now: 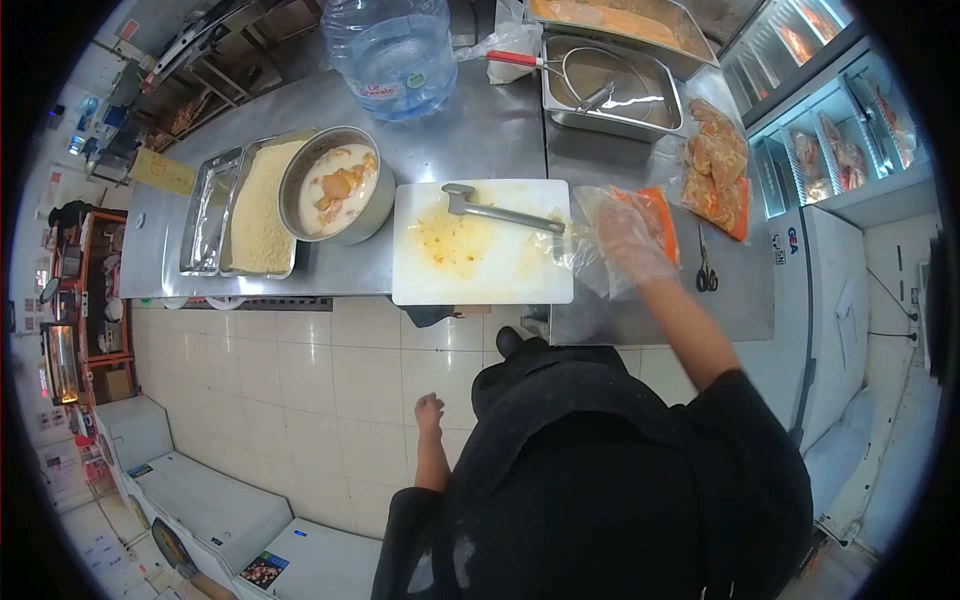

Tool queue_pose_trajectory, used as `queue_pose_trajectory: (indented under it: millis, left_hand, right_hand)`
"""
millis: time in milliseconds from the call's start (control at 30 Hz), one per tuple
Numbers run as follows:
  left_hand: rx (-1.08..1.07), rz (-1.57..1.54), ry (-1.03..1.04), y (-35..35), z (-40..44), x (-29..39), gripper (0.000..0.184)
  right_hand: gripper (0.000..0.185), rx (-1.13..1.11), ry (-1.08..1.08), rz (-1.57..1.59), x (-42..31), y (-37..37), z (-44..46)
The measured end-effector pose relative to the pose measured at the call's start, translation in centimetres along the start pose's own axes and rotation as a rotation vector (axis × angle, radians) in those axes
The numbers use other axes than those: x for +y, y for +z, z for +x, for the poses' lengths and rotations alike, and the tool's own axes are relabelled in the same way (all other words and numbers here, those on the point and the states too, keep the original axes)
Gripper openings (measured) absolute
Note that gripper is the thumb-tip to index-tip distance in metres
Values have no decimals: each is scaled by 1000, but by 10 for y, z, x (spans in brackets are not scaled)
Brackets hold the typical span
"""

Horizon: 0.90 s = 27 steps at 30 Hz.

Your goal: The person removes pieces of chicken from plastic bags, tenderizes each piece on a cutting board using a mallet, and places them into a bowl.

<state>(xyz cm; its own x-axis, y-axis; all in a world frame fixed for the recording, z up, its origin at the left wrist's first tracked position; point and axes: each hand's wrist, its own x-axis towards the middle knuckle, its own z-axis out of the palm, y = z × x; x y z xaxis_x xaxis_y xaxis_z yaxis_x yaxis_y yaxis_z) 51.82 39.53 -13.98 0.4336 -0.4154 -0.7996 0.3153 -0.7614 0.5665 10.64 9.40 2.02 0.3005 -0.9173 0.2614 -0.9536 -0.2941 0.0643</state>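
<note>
Head view: watching from a distance, I see a person (620,480) in black at a steel counter (660,322), right arm stretched over it.
Right hand (635,240): in what looks like a clear plastic glove, blurred, it lies over a clear bag; whether the fingers have closed on the plastic, I cannot tell.
Left hand (430,410): hangs above the floor (340,370), fingers partly curled; nothing shows in it, though I cannot tell how tightly it is closed.
Clear bag (655,210): on the counter, just right of a white cutting board (480,278), orange showing on its far side.
Loose plastic: limp and slick, I judge, apt to crumple and slide under a glove; I would pinch a doubled fold at the edge.
Counter tally: one board; one metal mallet (505,213) on it, handle toward the bag; one pair of scissors (706,277); one pot (374,215) of pale liquid and meat; two shallow trays (197,210), one holding crumbs (262,210); two deeper pans (610,121); one red-handled strainer (515,59); one water jug (390,60).
Bagged meat (715,165): far right; one bag or two, I cannot tell.
</note>
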Motion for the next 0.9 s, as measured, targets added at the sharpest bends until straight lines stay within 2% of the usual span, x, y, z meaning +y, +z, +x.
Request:
queue_pose_trajectory:
  millis: [67,100,133,167,200,233,267,300,333,400,433,467,500,567,600,633,667,700,767,900]
  left_hand:
    - [-29,5,89,2,-3,6,24]
    - [-76,57,145,-1,13,-14,24]
    - [-93,84,218,-6,33,-33,24]
    - [-57,-35,191,-4,24,-36,25]
    - [-2,305,423,-8,44,-67,26]
    - [67,46,203,-5,25,-62,26]
    - [156,219,136,-3,17,-65,27]
    - [139,188,136,-7,7,-71,31]
    - [244,315,155,-5,21,-97,34]
    - [223,257,7,-10,8,-110,36]
    - [219,242,-40,-17,-14,-113,36]
    - [270,312,104,-20,-11,-132,34]
    - [237,330,36,-21,-9,-152,33]
    - [216,338,-42,-24,-21,-160,32]
    - [214,255,-188,-21,-33,-164,32]
    - [210,165,-328,-19,-40,-163,33]
    - [133,727,135,-21,-41,-177,34]
    - [143,708,132,-20,-34,-179,34]
    - [159,360,-83,-15,-30,-187,35]
    - [281,191,-87,-11,-24,-162,35]
  right_hand:
    - [27,-232,-124,10,22,36,0]
    - [30,-334,-212,19,15,45,15]
    - [28,-462,-82,-21,-11,-13,44]
    - [28,-571,22,-50,-47,-90,64]
    - [28,-604,5,-27,-57,-107,73]
    - [29,-629,-25,-1,-62,-102,76]
    - [30,-659,-38,6,-69,-105,82]
    - [31,-694,-29,0,-73,-106,87]
    - [32,-745,7,-16,-79,-116,93]
    - [34,-800,92,-43,-90,-139,93]
    - [32,-852,84,-44,-69,-105,88]
    - [30,-910,73,-46,-61,-74,95]
    - [30,-889,57,-47,-61,-77,98]
    - [25,-965,-191,-114,-65,-90,94]
    - [25,-960,-208,-119,-56,-76,82]
    - [23,-783,-235,-132,-42,-53,70]
    - [21,-602,-262,-141,-35,-38,66]
    - [21,-593,-281,-146,-37,-37,67]
    - [26,-592,-47,-166,-37,-36,60]
    - [28,-637,-129,-158,25,24,61]
